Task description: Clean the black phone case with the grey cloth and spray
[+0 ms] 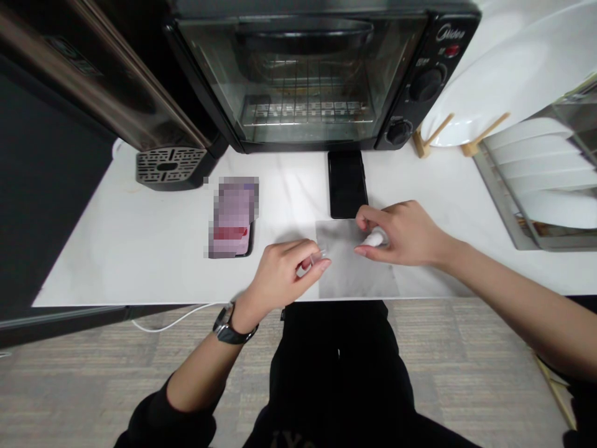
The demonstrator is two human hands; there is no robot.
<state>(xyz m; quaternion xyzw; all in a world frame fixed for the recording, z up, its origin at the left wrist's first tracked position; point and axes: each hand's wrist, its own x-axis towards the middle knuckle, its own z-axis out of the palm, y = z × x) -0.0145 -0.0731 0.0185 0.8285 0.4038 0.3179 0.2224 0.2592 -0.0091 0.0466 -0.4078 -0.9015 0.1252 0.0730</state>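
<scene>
My left hand (289, 267), with a watch on its wrist, pinches a small clear cap (318, 255) between thumb and fingers. In my right hand (410, 233) is a small bottle with a white spray nozzle (375, 237), its tip pointing left; the hand hides most of its body. Beneath and between the hands, a thin grey cloth (357, 277) lies flat at the counter's front edge. Just beyond the cloth is a black phone (346, 183), dark side up, near my right fingers.
A second phone (232, 218), its screen blurred out, lies left on the white counter (125, 249). Behind stands a toaster oven (308, 93), with a machine's drip tray (170, 167) to its left. White plates (494, 74) in a wooden stand and a dish rack (501, 193) are at right.
</scene>
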